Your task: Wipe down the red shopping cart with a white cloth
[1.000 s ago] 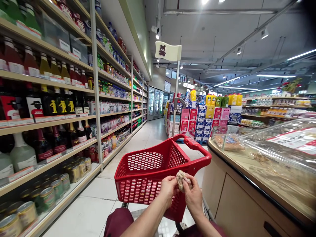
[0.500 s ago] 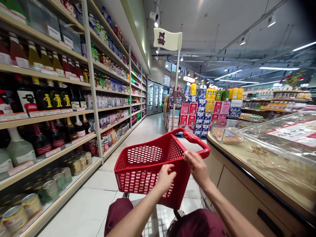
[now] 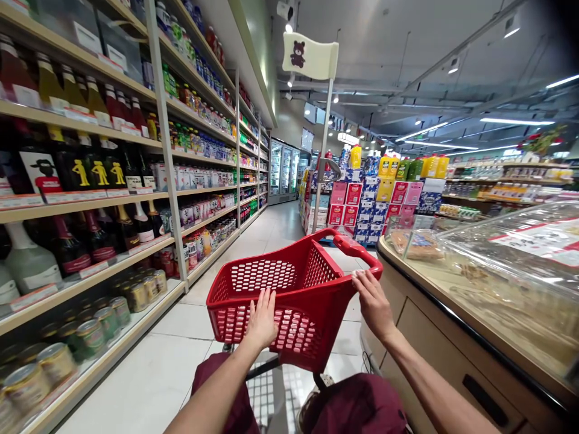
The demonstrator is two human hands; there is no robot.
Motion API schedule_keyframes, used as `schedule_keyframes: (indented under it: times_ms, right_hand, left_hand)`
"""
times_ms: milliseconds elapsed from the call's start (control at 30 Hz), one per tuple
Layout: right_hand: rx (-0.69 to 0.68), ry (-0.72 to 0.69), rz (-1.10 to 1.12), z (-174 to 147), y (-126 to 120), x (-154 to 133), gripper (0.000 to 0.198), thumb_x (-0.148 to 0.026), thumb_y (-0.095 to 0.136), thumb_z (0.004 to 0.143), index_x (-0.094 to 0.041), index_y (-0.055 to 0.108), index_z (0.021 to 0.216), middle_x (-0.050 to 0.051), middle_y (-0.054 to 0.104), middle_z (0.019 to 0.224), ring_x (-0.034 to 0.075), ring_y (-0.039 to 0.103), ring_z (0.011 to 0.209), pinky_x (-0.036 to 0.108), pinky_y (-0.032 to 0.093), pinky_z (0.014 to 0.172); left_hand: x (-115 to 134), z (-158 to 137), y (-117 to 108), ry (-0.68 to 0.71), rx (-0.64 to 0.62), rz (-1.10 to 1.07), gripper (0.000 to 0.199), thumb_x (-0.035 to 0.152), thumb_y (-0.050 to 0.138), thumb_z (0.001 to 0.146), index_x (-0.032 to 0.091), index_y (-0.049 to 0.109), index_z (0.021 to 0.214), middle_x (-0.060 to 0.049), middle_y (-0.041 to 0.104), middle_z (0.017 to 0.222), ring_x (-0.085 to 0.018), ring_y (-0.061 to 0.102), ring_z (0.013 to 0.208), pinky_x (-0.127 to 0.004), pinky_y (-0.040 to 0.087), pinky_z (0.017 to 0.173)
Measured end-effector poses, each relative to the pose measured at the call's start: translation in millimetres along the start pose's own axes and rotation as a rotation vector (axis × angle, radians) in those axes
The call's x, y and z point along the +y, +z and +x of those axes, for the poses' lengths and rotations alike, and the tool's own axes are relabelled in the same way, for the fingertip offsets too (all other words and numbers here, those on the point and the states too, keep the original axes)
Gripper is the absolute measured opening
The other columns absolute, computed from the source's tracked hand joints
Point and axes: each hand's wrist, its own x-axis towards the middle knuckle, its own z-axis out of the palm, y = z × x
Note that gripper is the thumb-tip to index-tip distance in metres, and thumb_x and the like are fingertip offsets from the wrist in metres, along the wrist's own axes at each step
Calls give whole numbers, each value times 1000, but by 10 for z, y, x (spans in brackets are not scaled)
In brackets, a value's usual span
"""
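A small red shopping cart [image 3: 294, 337], its basket walls pierced with holes, stands right in front of my knees. My left hand [image 3: 262, 319] lies open against the near side of the basket, fingers stretched up to the rim. Near the handle end, my right hand [image 3: 373, 304] presses its closed fingertips on the red rim. Under those fingertips shows a small white wad [image 3: 360, 275], too little of it visible to name for certain. The cart's red handle [image 3: 355, 248] curves just beyond. A pole carries a cream flag [image 3: 311, 57] with a bear on it.
On the left run shelves [image 3: 85, 202] of bottles and cans. A display counter [image 3: 425, 295] with a clear cover stands close on the right. Ahead are stacked drink boxes [image 3: 346, 205] and glass-door fridges [image 3: 284, 172]. Tiled floor [image 3: 181, 337] lies between shelves and cart.
My left hand has moved left along the basket side and its fingers have straightened. My right hand has slid right along the rim toward the handle end with the white wad.
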Motion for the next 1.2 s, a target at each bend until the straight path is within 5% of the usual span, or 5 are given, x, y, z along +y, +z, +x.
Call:
schedule_keyframes:
  times_ms: [200,367,567,767,1200]
  right_hand:
    - [-193,-269,125,-361,137,-250,38,-10,34,86,-23,51,118,2,55,119,14,35,123,32,41,98]
    - [-14,-29,43,-52,108,-65,42,-7,33,85,-21,47,122,5,49,125,21,28,126,46,30,104]
    - [-228,-264,224,-316,313,-380,38,-11,33,86,-25,54,114,1,58,115,15,39,120,33,40,99]
    - [-134,-52,229,-89,501,-577,38,-12,33,87,-22,50,119,4,50,124,21,32,124,47,32,103]
    - [-269,-353,478,96,1393,-1982,32,-10,35,86,-19,58,108,5,58,115,16,35,123,39,34,102]
  left_hand:
    - [-52,-4,-49,21,-55,-13,83,16,41,60,13,9,137,-5,1,146,-19,-4,132,-43,6,106]
    - [-47,29,-47,30,-27,-20,84,15,42,59,12,12,136,-7,3,146,-20,-3,132,-43,6,106]
    - [-195,-40,7,126,28,-19,82,11,41,58,12,14,136,-7,7,145,-18,2,132,-41,10,107]
    - [-545,-290,193,72,210,13,74,4,35,63,9,17,134,-9,9,145,-17,-1,132,-40,12,107]
    - [-1353,-721,388,-255,177,-17,76,5,37,61,9,18,134,-12,17,143,-20,7,132,-40,15,106]
